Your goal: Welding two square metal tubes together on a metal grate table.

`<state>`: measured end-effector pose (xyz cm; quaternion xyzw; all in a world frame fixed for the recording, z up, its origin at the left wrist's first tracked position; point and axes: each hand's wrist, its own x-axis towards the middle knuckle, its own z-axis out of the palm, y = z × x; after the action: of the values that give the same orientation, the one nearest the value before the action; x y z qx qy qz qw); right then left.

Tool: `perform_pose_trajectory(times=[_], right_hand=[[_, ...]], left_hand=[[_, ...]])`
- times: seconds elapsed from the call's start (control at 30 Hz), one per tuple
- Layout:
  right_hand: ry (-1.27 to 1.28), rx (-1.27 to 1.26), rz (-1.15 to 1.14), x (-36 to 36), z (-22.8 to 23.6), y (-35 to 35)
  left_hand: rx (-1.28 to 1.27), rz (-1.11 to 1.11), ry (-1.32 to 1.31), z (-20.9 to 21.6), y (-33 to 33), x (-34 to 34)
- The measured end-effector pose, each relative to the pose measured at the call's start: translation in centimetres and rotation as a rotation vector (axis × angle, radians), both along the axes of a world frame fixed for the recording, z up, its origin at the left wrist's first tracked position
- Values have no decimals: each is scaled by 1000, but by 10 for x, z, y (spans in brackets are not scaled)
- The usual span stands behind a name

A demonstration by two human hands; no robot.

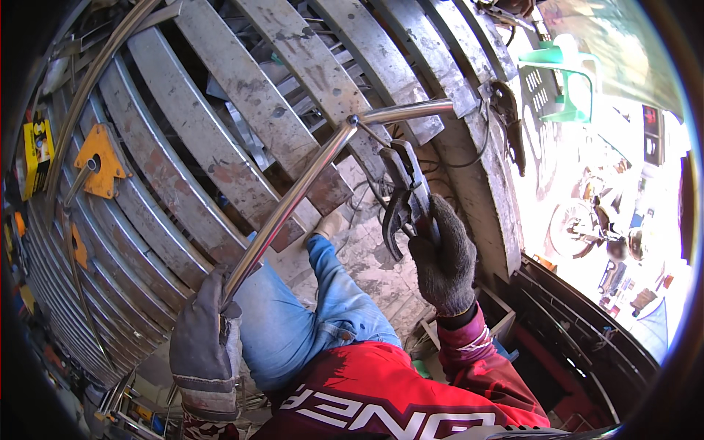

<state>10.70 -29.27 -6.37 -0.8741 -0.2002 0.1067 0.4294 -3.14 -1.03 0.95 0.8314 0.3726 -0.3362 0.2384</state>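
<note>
My left hand (202,330), in a thick grey work glove, is closed around the lower end of a shiny metal tube (293,202). The tube slants up and away to the right, meeting a shorter shiny tube (411,111) at an angle, with a dark spot (353,119) at the corner. In my right hand (446,257), covered by a dark knitted glove, is a welding electrode holder (411,183). A thin electrode (374,133) runs from its jaws toward that corner; whether the tip touches cannot be made out.
The tubes lie over a slatted metal bench (213,147). Orange magnetic welding squares (103,163) and a yellow box (37,158) sit at the left. A dark cable (477,158) hangs near the bench's right end. Beyond stand a green plastic chair (576,81) and a motorcycle (579,227).
</note>
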Motion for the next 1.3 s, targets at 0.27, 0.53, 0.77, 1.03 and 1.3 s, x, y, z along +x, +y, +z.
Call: perform_pose_trajectory(times=[0.27,0.53,0.77,1.03,1.3], right_hand=[[5,32,-38,-2,-3,-3],[25,36,-14,-1,7,3],[46,67,-14,0,3,1],[57,67,-6,0,9,6],[66,91,29,-1,-1,1]], left_hand=[[25,-16,70,-1,1,1],[29,-41,5,-5,3,-9],[12,-39,31,1,3,-1],[7,-105,-105,-2,6,-20],[-20,-106,-152,-1,9,-23]])
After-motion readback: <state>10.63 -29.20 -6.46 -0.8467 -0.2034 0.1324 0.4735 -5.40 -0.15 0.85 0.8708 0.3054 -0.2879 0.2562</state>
